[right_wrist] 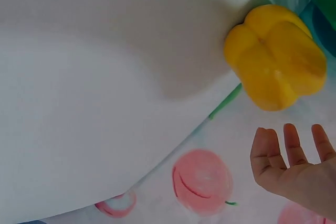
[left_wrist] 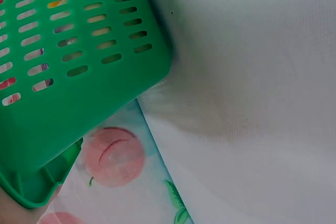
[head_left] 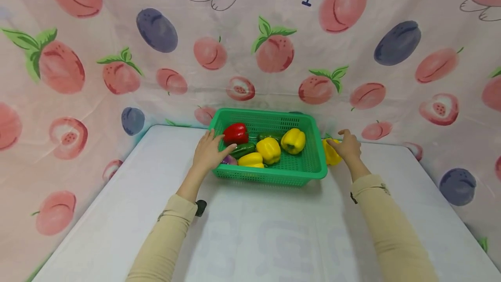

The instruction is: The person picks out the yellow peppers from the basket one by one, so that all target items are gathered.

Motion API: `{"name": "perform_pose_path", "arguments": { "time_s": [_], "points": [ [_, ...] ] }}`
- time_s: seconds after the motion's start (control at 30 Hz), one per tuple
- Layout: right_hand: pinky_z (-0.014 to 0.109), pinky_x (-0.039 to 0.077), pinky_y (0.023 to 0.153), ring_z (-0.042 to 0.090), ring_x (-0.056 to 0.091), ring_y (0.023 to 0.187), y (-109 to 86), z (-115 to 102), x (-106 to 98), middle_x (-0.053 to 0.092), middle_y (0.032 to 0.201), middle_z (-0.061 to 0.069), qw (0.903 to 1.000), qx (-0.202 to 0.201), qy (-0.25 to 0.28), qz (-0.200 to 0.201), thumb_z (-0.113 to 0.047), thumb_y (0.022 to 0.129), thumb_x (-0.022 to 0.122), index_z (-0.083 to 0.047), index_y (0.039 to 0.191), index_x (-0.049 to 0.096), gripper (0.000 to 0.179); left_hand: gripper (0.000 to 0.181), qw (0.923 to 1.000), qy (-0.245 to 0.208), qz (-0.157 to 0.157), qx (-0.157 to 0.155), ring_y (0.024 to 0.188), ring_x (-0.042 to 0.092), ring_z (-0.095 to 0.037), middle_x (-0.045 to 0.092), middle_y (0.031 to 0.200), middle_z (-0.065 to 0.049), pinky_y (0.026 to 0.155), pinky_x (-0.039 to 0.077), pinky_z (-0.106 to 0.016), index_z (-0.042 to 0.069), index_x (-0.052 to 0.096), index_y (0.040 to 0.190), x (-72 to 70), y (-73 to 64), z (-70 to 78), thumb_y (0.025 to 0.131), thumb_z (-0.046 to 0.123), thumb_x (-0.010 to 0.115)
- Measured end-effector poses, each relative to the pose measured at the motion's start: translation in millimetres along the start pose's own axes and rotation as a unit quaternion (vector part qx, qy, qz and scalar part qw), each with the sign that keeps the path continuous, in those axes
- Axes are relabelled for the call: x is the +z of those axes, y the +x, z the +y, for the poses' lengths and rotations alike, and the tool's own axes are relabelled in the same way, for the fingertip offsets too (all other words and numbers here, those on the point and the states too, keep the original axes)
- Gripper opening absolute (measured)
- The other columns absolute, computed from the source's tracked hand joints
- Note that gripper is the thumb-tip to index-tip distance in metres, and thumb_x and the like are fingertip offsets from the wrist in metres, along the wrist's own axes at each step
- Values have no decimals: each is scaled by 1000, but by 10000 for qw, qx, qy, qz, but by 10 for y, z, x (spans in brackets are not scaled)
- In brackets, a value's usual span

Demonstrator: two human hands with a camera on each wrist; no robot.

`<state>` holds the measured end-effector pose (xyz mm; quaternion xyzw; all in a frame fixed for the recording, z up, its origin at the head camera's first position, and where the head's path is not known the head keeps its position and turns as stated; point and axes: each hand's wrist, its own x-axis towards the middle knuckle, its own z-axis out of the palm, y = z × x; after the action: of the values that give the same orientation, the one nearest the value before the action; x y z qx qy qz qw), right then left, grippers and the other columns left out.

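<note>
A green plastic basket (head_left: 270, 177) holds a red bell pepper (head_left: 236, 133), several yellow bell peppers (head_left: 268, 150), dark green cucumber-like vegetables (head_left: 243, 150) and a purple vegetable (head_left: 229, 160), partly hidden. My left hand (head_left: 207, 151) rests at the basket's left rim, fingers spread and thumb reaching over the inside. In the left wrist view only a sliver of that hand shows by the rim. Outside the basket's right end, another yellow bell pepper (right_wrist: 275, 59) sits on the table. My right hand (right_wrist: 294, 169) is beside it, fingers loosely bent and apart from the pepper.
The white table (head_left: 258, 234) runs back to a fruit-printed cloth (head_left: 242, 55) hung behind and along both sides. The basket stands near the table's back edge. A small black object (head_left: 201, 207) shows at the left wrist.
</note>
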<state>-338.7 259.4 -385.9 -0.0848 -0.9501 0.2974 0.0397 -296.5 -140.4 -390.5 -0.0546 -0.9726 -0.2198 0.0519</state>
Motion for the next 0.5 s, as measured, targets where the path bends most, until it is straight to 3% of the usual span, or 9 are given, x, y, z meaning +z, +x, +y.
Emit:
{"name": "perform_pose_path", "arguments": {
  "time_s": [0.27,0.5],
  "points": [
    [61,42,90,52,48,107,23,-58,-34,48,120,39,9947,-1006,15,201,-23,92,57,11,126,43,50,74,10000,27,-7,10,145,13,-39,21,154,-24,119,12,-51,6,44,140,2,-5,-1,91,62,42],
    [59,43,89,50,49,106,8,-169,-77,49,118,39,9901,-1376,232,135,-20,93,56,12,125,43,47,74,10000,12,3,-3,145,12,-39,20,154,-24,119,12,-51,7,43,141,-8,-15,12,91,61,43]
  ]
}}
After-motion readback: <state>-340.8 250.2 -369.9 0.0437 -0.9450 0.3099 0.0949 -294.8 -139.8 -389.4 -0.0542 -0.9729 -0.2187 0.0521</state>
